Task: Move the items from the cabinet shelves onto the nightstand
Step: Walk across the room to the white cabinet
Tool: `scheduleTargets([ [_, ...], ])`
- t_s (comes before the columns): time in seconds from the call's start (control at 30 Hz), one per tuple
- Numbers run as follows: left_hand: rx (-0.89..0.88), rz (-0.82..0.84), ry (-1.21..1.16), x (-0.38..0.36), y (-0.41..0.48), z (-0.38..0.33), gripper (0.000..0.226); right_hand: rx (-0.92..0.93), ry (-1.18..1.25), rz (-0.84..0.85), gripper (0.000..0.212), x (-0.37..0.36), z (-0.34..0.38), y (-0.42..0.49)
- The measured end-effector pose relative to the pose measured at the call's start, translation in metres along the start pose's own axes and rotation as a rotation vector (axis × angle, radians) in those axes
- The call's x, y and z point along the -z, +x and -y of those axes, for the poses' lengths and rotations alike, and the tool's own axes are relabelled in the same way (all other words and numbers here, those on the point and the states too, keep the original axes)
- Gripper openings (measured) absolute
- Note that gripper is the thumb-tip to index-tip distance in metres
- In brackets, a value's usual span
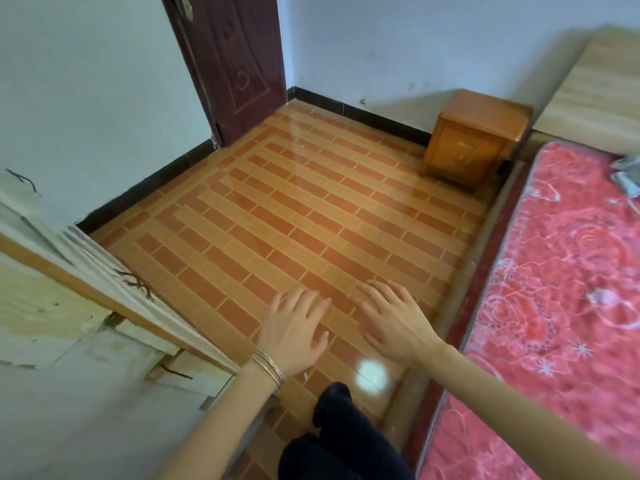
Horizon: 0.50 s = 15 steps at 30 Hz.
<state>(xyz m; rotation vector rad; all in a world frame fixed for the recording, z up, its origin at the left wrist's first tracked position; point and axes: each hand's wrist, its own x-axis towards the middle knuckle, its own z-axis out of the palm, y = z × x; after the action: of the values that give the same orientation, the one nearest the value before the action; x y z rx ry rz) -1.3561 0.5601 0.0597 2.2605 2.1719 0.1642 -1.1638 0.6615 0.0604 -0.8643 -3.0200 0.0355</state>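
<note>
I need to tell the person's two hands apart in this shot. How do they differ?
The left hand has thin bangles on its wrist; the right hand has a bare wrist. The left hand sits nearer the pale cabinet, the right nearer the red mattress. Both are open, palm down, empty, over the tiled floor.

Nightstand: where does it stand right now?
In the head view the nightstand stands at the upper right, on the tiled floor against the far wall, beside the head of the bed.
</note>
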Motion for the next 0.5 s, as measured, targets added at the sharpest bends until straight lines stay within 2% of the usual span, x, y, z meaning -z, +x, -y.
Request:
scheduleTargets([
  [0.27, 0.139, 0.019, -0.006, -0.014, 0.045, 0.028, 0.054, 0.136, -0.034, -0.06, 0.053, -0.01, -0.045, 0.071],
  [0.5, 0.262, -0.044, 0.024, -0.012, 0.147, 0.059, 0.053, 0.239, -0.116, -0.076, 0.059, 0.009, -0.141, 0.167],
])
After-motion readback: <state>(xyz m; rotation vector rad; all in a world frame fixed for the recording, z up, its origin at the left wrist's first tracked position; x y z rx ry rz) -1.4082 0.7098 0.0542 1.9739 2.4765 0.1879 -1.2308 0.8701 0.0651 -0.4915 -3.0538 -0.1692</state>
